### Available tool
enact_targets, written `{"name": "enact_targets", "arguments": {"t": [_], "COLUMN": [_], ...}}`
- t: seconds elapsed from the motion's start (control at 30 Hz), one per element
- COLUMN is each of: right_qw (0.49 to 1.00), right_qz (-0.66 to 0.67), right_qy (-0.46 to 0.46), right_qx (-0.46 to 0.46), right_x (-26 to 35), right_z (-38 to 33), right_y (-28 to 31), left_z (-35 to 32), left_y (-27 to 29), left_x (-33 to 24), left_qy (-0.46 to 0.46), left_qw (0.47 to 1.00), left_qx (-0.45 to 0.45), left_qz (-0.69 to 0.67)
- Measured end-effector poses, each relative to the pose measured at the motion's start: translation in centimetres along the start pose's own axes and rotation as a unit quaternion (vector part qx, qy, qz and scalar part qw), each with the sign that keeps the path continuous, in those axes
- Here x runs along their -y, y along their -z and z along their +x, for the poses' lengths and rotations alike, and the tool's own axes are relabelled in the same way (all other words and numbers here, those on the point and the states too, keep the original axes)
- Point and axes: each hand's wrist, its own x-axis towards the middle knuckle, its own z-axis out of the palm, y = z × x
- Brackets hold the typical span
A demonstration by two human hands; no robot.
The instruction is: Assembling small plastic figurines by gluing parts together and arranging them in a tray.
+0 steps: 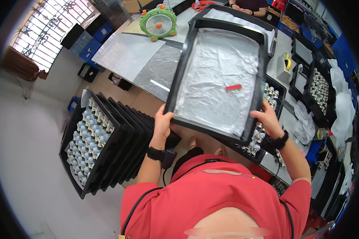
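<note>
Between my two hands I hold a black rectangular tray [177, 75] in front of me, tilted so its inside shows. A crinkled, silvery-clear plastic sheet [215, 59] lines it, with a small red strip [233, 87] lying on top. My left hand [162, 122] grips the tray's near left corner, thumb over the rim. At the near right side, my right hand [269, 120] closes on the rim in the same way. Partly hidden beneath the tray, another black tray [282, 99] holds rows of small white and metallic parts.
To the left stands a tall stack of black trays [123, 135], the top one filled with pale bluish round parts [85, 139]. A green fan [158, 24] sits on the grey table [123, 55]. A tape dispenser [284, 67] is at right. Across the table sits another person [249, 6].
</note>
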Motion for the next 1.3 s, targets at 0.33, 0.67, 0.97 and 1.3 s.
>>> {"name": "enact_targets", "arguments": {"t": [0.33, 0.67, 0.97, 1.3], "right_qw": [0.991, 0.964, 0.944, 0.678], "right_qz": [0.014, 0.038, -0.268, -0.717], "right_qy": [-0.13, -0.261, -0.136, -0.044], "right_qx": [-0.031, -0.047, 0.139, 0.156], "right_x": [-7.1, -12.6, -6.7, -16.7], "right_z": [14.3, 17.2, 22.1, 29.0], "right_y": [-8.7, -10.0, -11.8, -16.6], "left_z": [6.3, 8.5, 5.7, 17.4], "left_y": [6.3, 6.0, 2.3, 2.7], "left_x": [2.1, 2.5, -0.1, 5.1], "left_qy": [-0.006, 0.031, -0.218, 0.096], "left_qw": [0.958, 0.941, 0.864, 0.818], "left_qx": [-0.269, -0.336, -0.268, -0.105], "left_qz": [-0.099, 0.036, 0.366, 0.557]}}
